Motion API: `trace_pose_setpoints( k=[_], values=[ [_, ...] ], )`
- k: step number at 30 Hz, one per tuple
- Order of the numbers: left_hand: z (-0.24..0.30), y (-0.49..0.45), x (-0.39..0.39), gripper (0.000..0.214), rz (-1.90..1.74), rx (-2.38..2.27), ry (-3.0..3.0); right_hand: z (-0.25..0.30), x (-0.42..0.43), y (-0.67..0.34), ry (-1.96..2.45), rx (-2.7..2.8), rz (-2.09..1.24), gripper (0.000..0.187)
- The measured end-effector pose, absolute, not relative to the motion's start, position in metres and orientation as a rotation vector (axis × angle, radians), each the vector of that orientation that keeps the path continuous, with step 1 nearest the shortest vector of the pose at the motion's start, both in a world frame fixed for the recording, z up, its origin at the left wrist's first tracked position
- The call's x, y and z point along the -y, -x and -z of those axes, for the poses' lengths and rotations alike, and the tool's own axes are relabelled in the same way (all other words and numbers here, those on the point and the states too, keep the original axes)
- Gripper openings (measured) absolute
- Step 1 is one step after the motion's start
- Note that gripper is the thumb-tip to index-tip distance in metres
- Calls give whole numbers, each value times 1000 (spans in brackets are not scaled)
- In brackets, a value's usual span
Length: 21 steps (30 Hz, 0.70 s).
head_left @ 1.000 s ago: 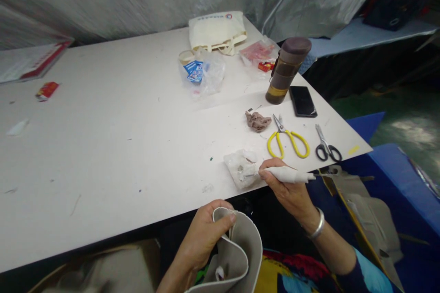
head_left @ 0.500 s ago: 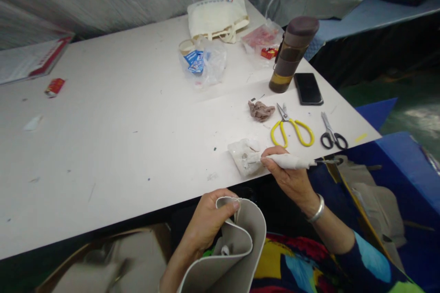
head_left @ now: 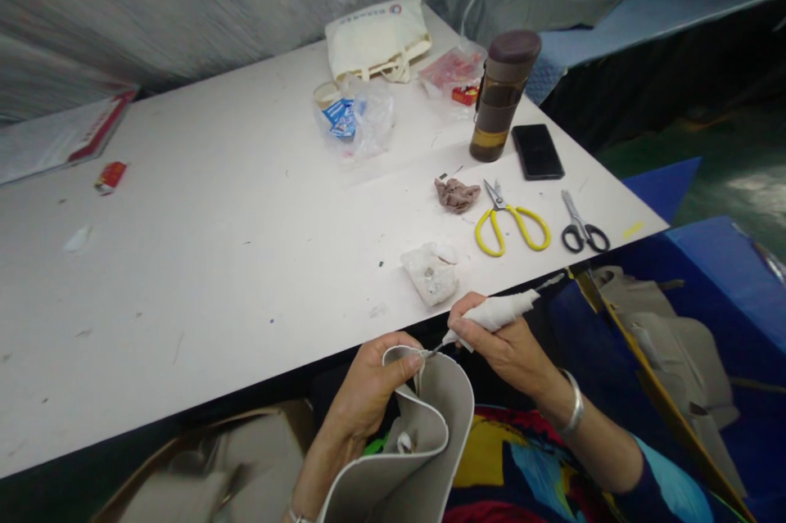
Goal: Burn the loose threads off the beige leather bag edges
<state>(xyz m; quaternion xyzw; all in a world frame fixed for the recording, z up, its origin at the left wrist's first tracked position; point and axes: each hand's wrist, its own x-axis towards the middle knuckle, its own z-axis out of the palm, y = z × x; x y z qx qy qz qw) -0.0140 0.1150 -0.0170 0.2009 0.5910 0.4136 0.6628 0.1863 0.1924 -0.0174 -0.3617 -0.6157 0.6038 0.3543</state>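
One white table (head_left: 246,277) stretches before you, and below its near edge your left hand (head_left: 365,388) pinches the rim of a curled, smooth beige sheet (head_left: 455,400). Your right hand (head_left: 514,351) grasps a slim white-wrapped tool (head_left: 499,312), its thin metal tip (head_left: 435,349) at that rim beside your left thumb (head_left: 405,369); a crumpled translucent packet (head_left: 431,273) lies on the table.
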Motion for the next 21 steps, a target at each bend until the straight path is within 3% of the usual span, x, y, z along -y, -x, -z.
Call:
trace_pose_setpoints(
  k=[21],
  values=[
    [20,4,-110,41,-1067,-1323,-313,31,-179,-183,974,1531,-1621,22]
  ],
)
